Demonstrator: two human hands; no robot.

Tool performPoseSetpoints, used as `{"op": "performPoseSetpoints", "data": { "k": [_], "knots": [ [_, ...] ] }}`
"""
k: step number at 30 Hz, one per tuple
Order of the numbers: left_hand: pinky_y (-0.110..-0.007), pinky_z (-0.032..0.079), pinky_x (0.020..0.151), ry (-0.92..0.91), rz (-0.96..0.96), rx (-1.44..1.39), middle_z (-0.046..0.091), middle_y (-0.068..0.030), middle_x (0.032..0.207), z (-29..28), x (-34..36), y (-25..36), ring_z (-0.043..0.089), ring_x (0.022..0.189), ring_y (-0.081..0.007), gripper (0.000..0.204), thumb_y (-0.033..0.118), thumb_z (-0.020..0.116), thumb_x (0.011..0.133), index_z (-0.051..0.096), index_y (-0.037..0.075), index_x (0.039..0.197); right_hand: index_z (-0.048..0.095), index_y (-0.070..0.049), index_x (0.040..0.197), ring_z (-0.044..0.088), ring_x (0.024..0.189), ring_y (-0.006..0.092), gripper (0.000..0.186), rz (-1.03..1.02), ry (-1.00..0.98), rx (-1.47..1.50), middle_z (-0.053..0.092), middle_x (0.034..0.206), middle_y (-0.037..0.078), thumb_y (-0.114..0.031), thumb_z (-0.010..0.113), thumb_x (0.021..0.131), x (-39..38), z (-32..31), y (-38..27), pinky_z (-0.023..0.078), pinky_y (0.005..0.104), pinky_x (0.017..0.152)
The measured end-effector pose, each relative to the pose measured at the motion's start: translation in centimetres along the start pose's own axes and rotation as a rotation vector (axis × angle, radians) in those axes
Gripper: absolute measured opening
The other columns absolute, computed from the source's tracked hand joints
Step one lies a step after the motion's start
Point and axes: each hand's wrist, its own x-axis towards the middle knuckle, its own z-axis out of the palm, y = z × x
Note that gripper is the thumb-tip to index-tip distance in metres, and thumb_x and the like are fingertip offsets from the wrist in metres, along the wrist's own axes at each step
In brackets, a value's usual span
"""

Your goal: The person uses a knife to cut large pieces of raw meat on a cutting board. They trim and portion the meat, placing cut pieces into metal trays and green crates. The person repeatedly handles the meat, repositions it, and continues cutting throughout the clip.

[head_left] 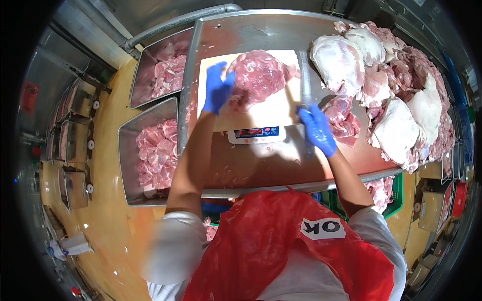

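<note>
A large, rounded cut of raw pink meat (259, 76) lies on a pale cutting board (273, 113), which rests on a white digital scale (257, 134). My left hand (218, 91), in a blue glove, is at the left edge of the meat with thumb and fingers apart. Whether it touches the meat I cannot tell. My right hand (316, 128), also gloved in blue, is closed round the dark handle of a knife (305, 80). Its blade points away from me along the board's right edge.
Pork pieces with white skin (396, 125) are heaped at the right of the steel table (241, 173), with a smaller meat piece (344, 120) beside my right hand. Two steel bins (123, 165) of cut meat stand left. A green crate (396, 195) sits below the table's right front.
</note>
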Motion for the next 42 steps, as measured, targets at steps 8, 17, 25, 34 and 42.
{"op": "performPoseSetpoints", "data": {
  "k": [8,17,25,34,42],
  "knots": [
    [-0.033,0.052,0.073,0.007,-0.148,0.029,0.058,-0.0102,0.083,-2.4,-5.8,4.7,0.061,0.078,-0.0203,0.038,0.008,0.077,0.075,0.058,0.005,0.107,0.046,0.001,0.099,0.058,0.065,0.0434,0.019,-0.215,0.035,-0.529,0.058,0.074,0.027,-0.018,0.050,0.099,-0.6,0.5,-1.6,0.045,0.0467,0.056],
    [-0.041,0.049,0.065,0.033,-0.222,0.127,0.061,-0.0148,0.077,-1.8,-4.9,6.2,0.061,0.071,-0.0318,0.021,0.015,0.070,0.073,0.062,0.002,0.087,0.045,0.006,0.102,0.063,0.080,0.0472,0.019,-0.222,-0.256,-0.604,0.062,0.084,0.033,-0.008,0.046,0.089,5.6,12.1,-9.2,0.050,0.0531,0.072],
    [-0.042,0.048,0.064,0.169,-0.028,-0.058,0.062,-0.0164,0.075,-2.0,-6.1,3.8,0.062,0.071,-0.0343,0.015,0.012,0.069,0.074,0.065,0.002,0.084,0.044,0.007,0.104,0.065,0.081,0.0448,0.022,-0.153,-0.405,-0.816,0.063,0.083,0.032,-0.008,0.049,0.089,4.1,12.5,-8.3,0.052,0.0500,0.072],
    [-0.042,0.048,0.061,0.175,-0.032,-0.093,0.061,-0.0165,0.072,-1.6,-6.6,5.5,0.061,0.067,-0.0351,0.010,0.009,0.070,0.072,0.065,0.004,0.079,0.046,0.006,0.105,0.067,0.086,0.0414,0.022,-0.001,-0.400,-0.898,0.066,0.093,0.028,-0.007,0.051,0.088,6.5,14.8,-8.5,0.054,0.0478,0.076],
    [-0.029,0.043,0.055,0.093,-0.361,-0.314,0.061,-0.0066,0.065,-4.3,-6.9,0.5,0.055,0.059,-0.0111,0.008,0.008,0.062,0.077,0.064,0.000,0.078,0.045,0.003,0.113,0.066,0.088,0.0428,0.026,-0.045,-0.659,-0.968,0.065,0.095,0.028,-0.013,0.045,0.092,4.7,9.3,-6.0,0.053,0.0482,0.075]
  ]
}}
